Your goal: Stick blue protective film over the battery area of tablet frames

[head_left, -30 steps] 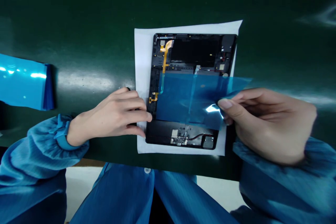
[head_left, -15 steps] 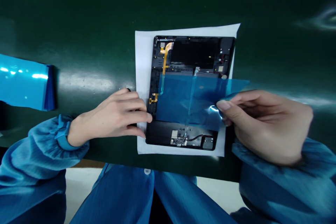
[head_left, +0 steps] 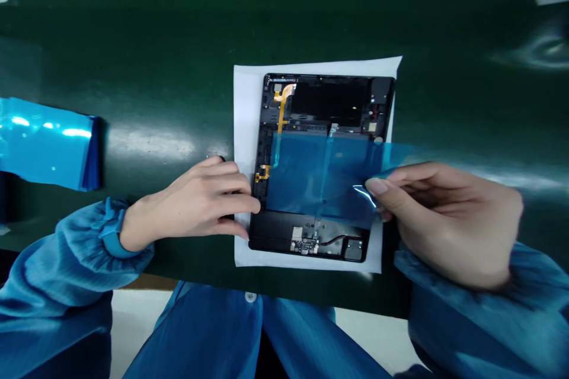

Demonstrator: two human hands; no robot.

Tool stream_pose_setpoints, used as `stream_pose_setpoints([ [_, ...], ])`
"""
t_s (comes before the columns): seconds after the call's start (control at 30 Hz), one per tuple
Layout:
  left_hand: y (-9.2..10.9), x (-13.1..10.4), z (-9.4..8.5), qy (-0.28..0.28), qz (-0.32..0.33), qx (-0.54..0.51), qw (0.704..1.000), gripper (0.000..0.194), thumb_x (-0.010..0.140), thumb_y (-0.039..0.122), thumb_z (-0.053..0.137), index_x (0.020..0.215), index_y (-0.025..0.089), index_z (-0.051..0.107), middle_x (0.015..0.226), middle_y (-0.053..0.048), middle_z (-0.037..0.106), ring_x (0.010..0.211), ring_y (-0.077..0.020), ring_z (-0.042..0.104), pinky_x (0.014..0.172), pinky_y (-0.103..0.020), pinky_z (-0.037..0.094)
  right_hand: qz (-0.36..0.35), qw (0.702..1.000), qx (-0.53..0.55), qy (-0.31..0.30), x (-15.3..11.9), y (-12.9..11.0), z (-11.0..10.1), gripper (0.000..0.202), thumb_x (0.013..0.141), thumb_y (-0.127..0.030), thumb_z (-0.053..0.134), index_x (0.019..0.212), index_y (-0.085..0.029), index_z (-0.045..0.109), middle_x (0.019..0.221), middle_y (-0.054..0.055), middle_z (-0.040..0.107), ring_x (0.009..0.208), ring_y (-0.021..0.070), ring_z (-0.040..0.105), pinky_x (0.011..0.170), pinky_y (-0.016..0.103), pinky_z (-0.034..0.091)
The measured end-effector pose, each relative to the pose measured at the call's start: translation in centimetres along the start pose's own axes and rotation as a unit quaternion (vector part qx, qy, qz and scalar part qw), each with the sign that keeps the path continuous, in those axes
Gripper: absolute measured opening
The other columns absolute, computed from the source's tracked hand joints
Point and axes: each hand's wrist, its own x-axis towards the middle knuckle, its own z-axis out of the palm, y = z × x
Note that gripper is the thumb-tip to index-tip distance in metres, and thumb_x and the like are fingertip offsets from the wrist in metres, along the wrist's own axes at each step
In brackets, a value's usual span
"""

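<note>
Glossy dark green worktop (head_left: 178,41) spreads out in front of you. Near its middle lies a white sheet (head_left: 246,106), and flat on that sits a tablet-like device (head_left: 329,100), its inner parts exposed. Over the device's middle you have a translucent blue film (head_left: 302,180), which reaches past the right edge; how much of it touches the parts beneath, you cannot tell from here. Your right hand (head_left: 448,219) pinches the film's right side between thumb and fingers. Well apart, at your left, lies a stack of blue sheets (head_left: 48,145). Your left hand (head_left: 200,204) grasps nothing: its fingers curl loosely, tips at the device's left edge near the lower corner.

Your step in hand looks like handling the film over the exposed parts, the left hand seeming to brace the device. The next move probably calls for a firm pinch, slow even tension and a steady device, since the film crosses part of the orange ribbon cable (head_left: 281,121) and could crease or snag there.

Smaller again, a circuit board (head_left: 306,245) sits at the device's near end. You can read no brand or label; the pale marks at the far left corner are too tiny.
</note>
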Motion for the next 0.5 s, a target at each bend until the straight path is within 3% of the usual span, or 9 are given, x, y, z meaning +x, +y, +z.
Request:
stream_pose_setpoints([
  [0.5, 0.06, -0.05, 0.00, 0.000, 0.000, 0.002, 1.000, 0.031, 0.100, 0.052, 0.069, 0.108, 0.023, 0.069, 0.098, -0.002, 0.073, 0.088, -0.0184, 0.059, 0.074, -0.034, 0.034, -0.003, 1.000, -0.004, -0.009, 0.47, -0.98, 0.37, 0.015, 0.075, -0.035, 0.088, 0.077, -0.025, 0.078, 0.063, -0.001, 0.073, 0.046, 0.0142, 0.063, 0.044, 0.027, 0.056],
])
